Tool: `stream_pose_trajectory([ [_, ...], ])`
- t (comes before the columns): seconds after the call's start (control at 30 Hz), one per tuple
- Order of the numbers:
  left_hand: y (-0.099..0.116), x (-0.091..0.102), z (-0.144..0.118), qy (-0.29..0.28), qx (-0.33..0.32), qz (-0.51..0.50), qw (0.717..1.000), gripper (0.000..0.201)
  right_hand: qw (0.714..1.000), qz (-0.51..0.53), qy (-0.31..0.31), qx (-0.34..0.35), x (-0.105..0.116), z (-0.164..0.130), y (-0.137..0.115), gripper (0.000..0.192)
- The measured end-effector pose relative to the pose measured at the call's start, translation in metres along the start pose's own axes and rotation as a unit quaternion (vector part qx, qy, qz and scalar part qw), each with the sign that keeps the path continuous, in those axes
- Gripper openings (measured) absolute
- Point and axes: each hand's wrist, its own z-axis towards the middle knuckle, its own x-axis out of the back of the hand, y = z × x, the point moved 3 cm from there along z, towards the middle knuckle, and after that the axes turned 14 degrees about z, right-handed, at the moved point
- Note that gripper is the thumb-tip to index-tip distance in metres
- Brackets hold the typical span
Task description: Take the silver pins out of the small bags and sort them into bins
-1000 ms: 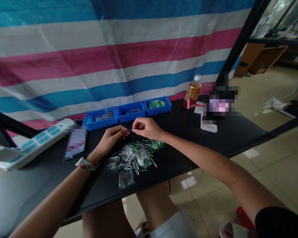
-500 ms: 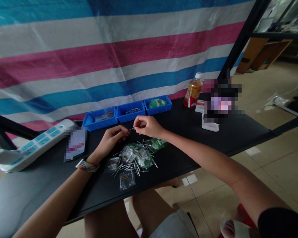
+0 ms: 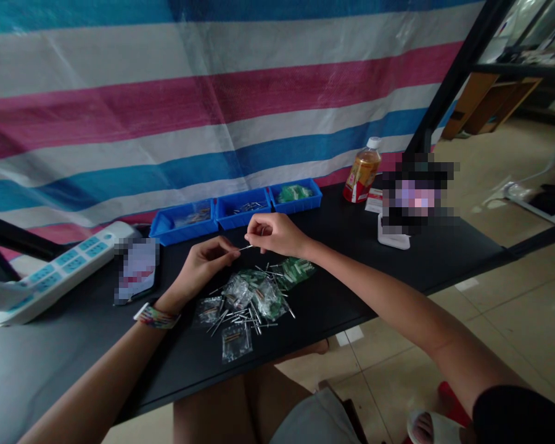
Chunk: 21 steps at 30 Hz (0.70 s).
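Between my two hands is a thin metal rod [image 3: 245, 248], too small for its exact kind to show. My left hand [image 3: 201, 262] is closed in a pinch on its left end. The fingers of my right hand [image 3: 277, 234] are closed at the other end and partly hide it. Just below the hands, a pile of loose metal rods [image 3: 247, 316] lies among small clear plastic packets [image 3: 237, 342] with brownish pieces inside. Green packets [image 3: 296, 271] are heaped at the pile's right side, under my right wrist.
Behind my hands stand three blue bins: one with packets [image 3: 160, 229], one with metal rods [image 3: 226, 216], one with green packets [image 3: 317, 198]. A power strip [image 3: 92, 265] and phone [image 3: 139, 271] lie left. A drink bottle [image 3: 363, 169] and white case [image 3: 394, 239] are at right.
My left hand has opened its grasp slightly around the pinch, and more of the rod shows between the hands. The view has shifted a little; the pile looks the same.
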Motion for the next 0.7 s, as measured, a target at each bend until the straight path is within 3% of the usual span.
stream_pose_trajectory([
  [0.23, -0.004, 0.003, 0.000, 0.037, 0.015, -0.002, 0.999, 0.035, 1.000, 0.026, 0.001, 0.003, -0.005, -0.001, 0.010, 0.008],
  [0.53, -0.003, 0.003, 0.000, -0.009, 0.025, 0.023, 0.999, 0.034, 0.995, -0.064, 0.046, 0.062, -0.002, 0.000, 0.016, 0.004],
  [0.7, -0.002, 0.004, 0.000, -0.004, 0.027, 0.028, 0.999, 0.033, 0.997, -0.026, 0.039, 0.055, -0.003, -0.002, 0.015, 0.007],
])
